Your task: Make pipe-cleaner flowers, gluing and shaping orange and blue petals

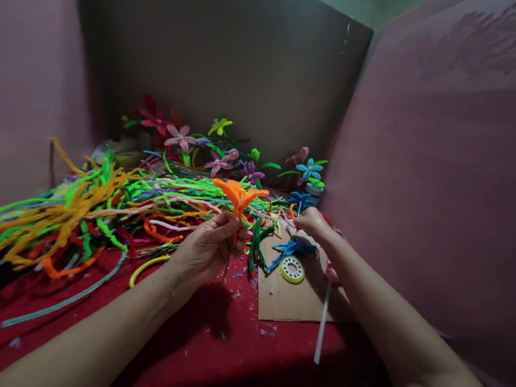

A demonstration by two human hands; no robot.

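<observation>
The left hand holds an orange fuzzy flower out in front, near the middle of the view. The fingers and thumb pinch it tightly, low down, just under the petals. The flower stands almost straight up. Its petals point up and spread out to the left and right, like a wide cup. Its long line runs up and down, and a thin dark stem pokes down below the hand, over the red cloth.

The right hand is farther off, over the cardboard. Its fingers are curled in close together. A small orange bit shows at the fingertips, but I cannot tell if the hand is holding it. A dark blue flower is just beside this hand.

On the cardboard lie a blue fuzzy piece and a white reel with a yellow rim. A dark green fuzzy piece lies by the edge. A pale stick points toward the person, near the right arm.

A big heap of pipe cleaners is on the left. At the back are a pink flower, a yellow flower and a light blue flower.
</observation>
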